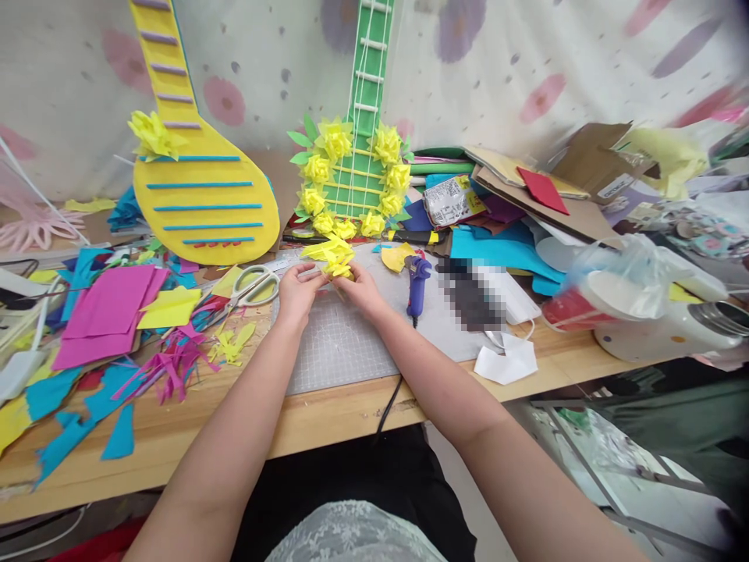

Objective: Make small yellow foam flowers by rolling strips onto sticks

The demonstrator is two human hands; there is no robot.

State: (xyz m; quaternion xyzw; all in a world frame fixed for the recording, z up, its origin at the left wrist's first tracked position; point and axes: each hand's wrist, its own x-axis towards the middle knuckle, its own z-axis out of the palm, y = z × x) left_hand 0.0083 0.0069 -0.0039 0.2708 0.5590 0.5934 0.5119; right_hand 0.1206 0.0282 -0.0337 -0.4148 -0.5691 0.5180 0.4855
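Note:
Between my two hands, over the grey cutting mat [345, 343], is a yellow paper flower [336, 257]. My left hand [299, 293] pinches it from the left with bent fingers. My right hand [360, 289] grips its lower right side, fingertips close to the left ones. Just behind stands a green paper instrument [356, 187] with white strings and a ring of yellow flowers. A purple glue gun [417, 287] lies on the mat right of my right hand. Scissors with pale handles [256, 286] rest left of my left hand.
A yellow paper instrument [204, 195] leans at the back left. Magenta sheets [105, 312] and coloured scraps cover the table's left. To the right are a white mask [508, 359], stacked card [544, 195], a bagged cup [608, 297] and a tipped bottle [661, 332].

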